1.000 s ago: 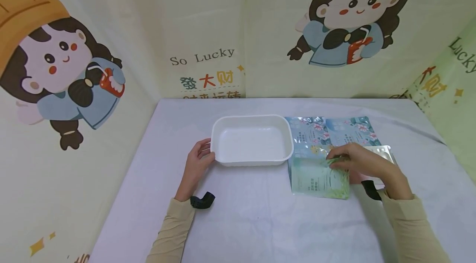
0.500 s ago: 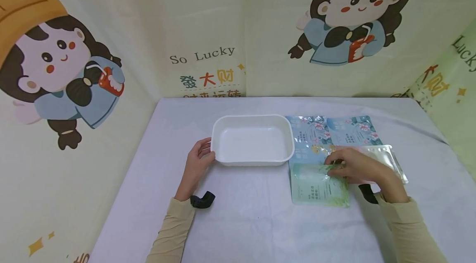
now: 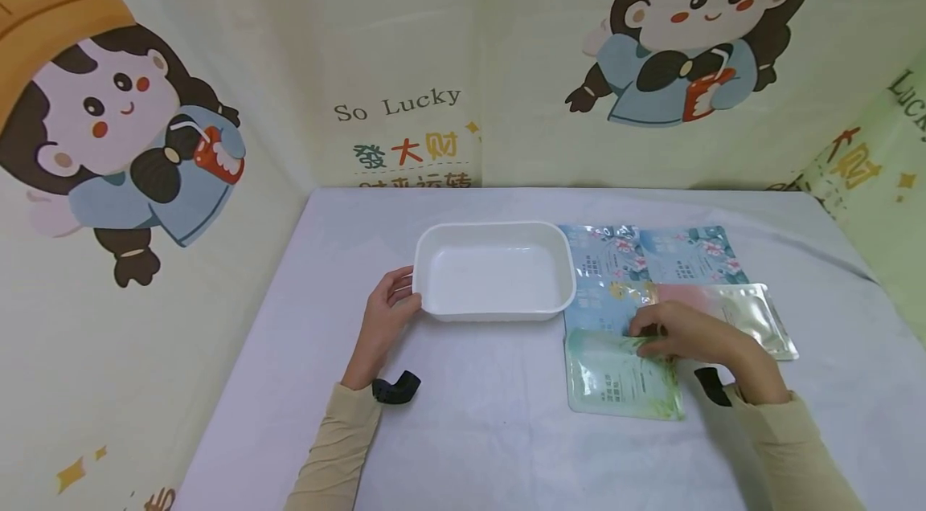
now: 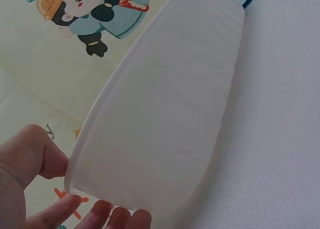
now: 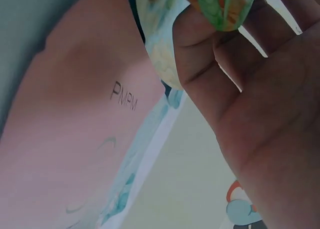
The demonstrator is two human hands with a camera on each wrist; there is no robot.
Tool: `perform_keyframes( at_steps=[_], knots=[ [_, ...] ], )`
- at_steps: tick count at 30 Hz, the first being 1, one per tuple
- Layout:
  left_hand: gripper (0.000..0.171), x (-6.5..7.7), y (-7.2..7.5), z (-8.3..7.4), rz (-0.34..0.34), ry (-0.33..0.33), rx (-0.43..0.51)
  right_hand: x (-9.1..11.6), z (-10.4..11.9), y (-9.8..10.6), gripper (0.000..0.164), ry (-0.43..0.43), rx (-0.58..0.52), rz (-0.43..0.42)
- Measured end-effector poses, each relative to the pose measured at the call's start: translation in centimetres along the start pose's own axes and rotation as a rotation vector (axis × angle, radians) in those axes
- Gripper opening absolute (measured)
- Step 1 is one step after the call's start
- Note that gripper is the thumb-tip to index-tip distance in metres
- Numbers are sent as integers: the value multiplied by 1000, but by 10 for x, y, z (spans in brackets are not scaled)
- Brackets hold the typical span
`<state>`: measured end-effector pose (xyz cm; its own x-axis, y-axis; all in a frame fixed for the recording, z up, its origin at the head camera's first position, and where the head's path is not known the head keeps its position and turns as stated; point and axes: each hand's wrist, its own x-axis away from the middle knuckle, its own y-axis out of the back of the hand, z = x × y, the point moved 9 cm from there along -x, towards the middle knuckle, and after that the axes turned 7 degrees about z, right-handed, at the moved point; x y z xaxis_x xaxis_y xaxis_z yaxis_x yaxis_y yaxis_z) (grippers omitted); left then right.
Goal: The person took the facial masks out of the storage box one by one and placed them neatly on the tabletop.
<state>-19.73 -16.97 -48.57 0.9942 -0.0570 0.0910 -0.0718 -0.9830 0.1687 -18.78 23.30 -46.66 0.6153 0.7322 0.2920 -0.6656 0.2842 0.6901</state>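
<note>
My left hand [image 3: 387, 322] grips the left end of the white plastic tray [image 3: 494, 312]. In the left wrist view the thumb lies against the tray's rim and the fingertips [image 4: 102, 214] curl against its outer wall. Right of the tray, my right hand [image 3: 690, 334] pinches the upper right part of a green facial mask packet [image 3: 615, 378]. This packet lies nearest the person and overlaps the bottom of a blue packet [image 3: 596, 306]. A pink and silver packet [image 3: 748, 314] lies behind the right hand, which partly covers it.
Two more blue flowered packets [image 3: 604, 250] lie in a row behind, close to the tray's right side. A white cloth covers the table [image 3: 492, 431]. Printed curtains [image 3: 535, 149] stand at the back and sides. Black mounts [image 3: 396, 388] sit at both wrists.
My right hand has drawn the green packet toward the person, uncovering more of the blue one. The pink and silver packet has shifted right. The left hand stays on the tray.
</note>
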Motion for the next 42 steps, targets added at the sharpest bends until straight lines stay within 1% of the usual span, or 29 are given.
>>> perform_keyframes(
  at_steps=[9, 20, 25, 27, 29, 31, 34, 36, 38, 42],
  knots=[
    [48, -1, -2, 4, -6, 12, -7, -3, -3, -10, 12, -34, 42, 7],
    [48, -1, -3, 3, 0, 1, 2, -2, 0, -12, 11, -58, 74, 19],
    [48, -2, -3, 2, 9, 12, 2, -1, 0, -15, 13, -74, 67, 32],
    [49, -3, -4, 2, 15, 27, 3, 0, -1, -15, 13, -87, 60, 33],
    [50, 0, -5, -6, 22, 39, -1, 2, -2, -14, 14, -91, 68, 23],
    [51, -1, -5, -6, 27, 53, -7, 3, -1, -12, 16, -95, 71, 12],
    [52, -2, -5, -4, 27, 63, -27, 6, 1, -6, 19, -86, 96, -26],
    [52, -6, -3, 5, 22, 59, -39, 9, 5, 1, 21, -89, 121, -66],
    [51, -5, -1, 5, 16, 56, -52, 10, 10, 10, 24, -90, 181, -123],
    [50, -3, 4, 3, 4, 45, -73, 13, 15, 25, 32, -126, 273, -233]
  ],
)
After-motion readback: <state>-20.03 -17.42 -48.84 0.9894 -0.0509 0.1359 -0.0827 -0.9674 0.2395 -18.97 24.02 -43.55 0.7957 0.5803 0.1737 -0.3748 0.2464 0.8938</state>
